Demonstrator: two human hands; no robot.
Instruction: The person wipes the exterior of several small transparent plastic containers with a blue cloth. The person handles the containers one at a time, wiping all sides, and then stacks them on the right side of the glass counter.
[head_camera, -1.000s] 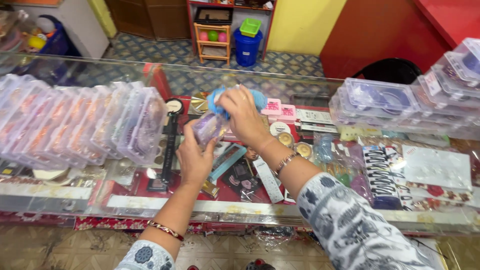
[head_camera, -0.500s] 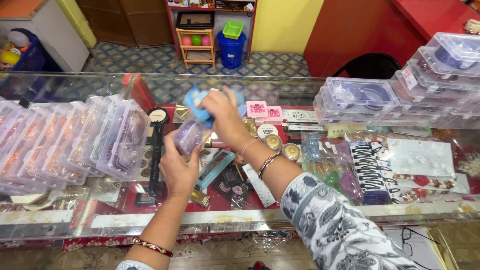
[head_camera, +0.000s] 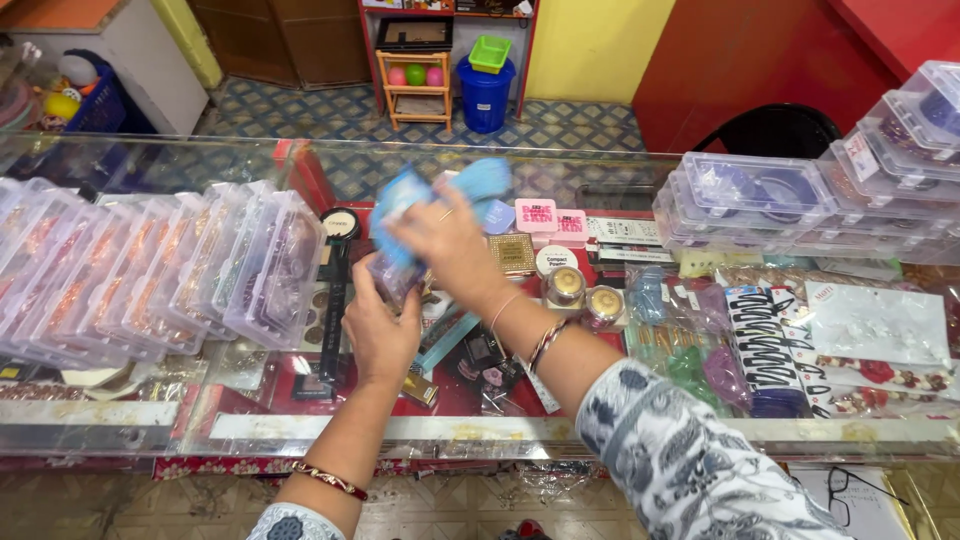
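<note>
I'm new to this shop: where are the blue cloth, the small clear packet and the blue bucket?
blue cloth (head_camera: 480, 182), head view, on its upper fold.
small clear packet (head_camera: 392, 275), head view, on its face.
blue bucket (head_camera: 484, 95), head view, on its side wall.

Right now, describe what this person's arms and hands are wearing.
The left hand is bare; its wrist carries a thin red-and-gold bangle, with a patterned sleeve edge just below. The right hand is bare too, with thin bangles at the wrist and a white sleeve printed in grey-black.
</note>
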